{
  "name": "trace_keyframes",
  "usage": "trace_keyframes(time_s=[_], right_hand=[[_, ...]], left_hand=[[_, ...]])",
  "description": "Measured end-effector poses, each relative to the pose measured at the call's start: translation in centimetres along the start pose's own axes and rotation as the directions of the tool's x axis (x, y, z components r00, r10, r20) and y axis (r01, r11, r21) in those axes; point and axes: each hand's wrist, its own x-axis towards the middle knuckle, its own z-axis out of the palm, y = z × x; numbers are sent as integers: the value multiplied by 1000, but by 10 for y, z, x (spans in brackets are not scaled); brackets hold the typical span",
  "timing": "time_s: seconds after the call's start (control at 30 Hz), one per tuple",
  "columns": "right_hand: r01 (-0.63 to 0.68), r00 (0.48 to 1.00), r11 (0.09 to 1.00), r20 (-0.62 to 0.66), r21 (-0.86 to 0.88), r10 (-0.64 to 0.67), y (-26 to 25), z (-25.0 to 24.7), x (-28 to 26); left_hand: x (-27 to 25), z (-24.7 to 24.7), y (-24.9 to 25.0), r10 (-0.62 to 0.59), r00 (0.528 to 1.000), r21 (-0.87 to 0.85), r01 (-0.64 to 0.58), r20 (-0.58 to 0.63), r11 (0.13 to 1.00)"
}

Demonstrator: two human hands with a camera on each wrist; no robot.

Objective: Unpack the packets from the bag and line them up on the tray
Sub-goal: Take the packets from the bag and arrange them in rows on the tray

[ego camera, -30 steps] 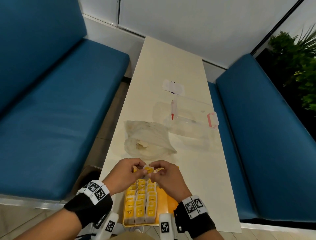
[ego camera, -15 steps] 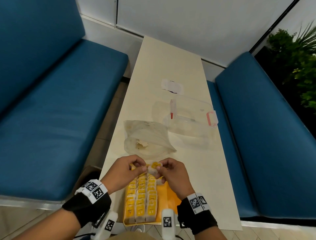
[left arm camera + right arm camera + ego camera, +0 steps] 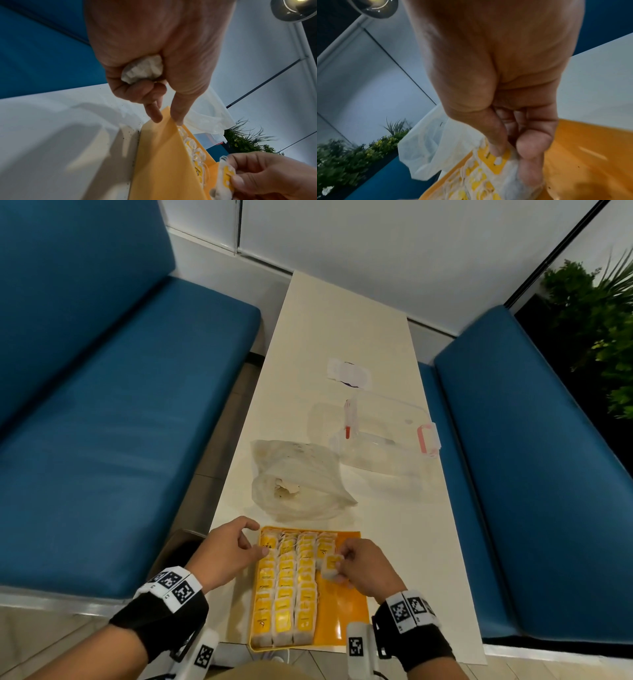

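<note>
Head view, from the left: the left hand (image 3: 228, 549) sits at the far-left corner of the orange tray (image 3: 346, 604), thumb and forefinger touching its rim. Left wrist view shows that hand's other fingers curled round a crumpled white wad (image 3: 143, 69) in the palm, while the thumb and forefinger reach down to the tray's edge. On the tray, 3 full columns of yellow-and-white packets (image 3: 284, 583) run from front to back, and a 4th short column sits at the far end. To the right, the right hand (image 3: 363, 566) pinches 1 packet (image 3: 331, 566) between thumb and fingers, low over the tray just beside the 4th column. Beyond the tray, the clear plastic bag (image 3: 298, 477) lies slumped on the white table (image 3: 404, 542), with a clear lidded container (image 3: 390, 436) further right.
</note>
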Motion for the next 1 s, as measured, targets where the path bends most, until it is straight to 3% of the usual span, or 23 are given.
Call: trace_keyframes(time_s=[0.23,0.67,1.0], right_hand=[[-80,995,982,41,-173,89,2,24,16],[-39,996,988,-82,-148,27,-14,31,2],[-93,983,989,-167,-111,74,-14,40,8]], left_hand=[[3,0,-3,13,999,3,-13,34,1000],[5,0,-7,30,999,-18,-29,45,999],[3,-1,-5,33,997,-29,-32,62,999]])
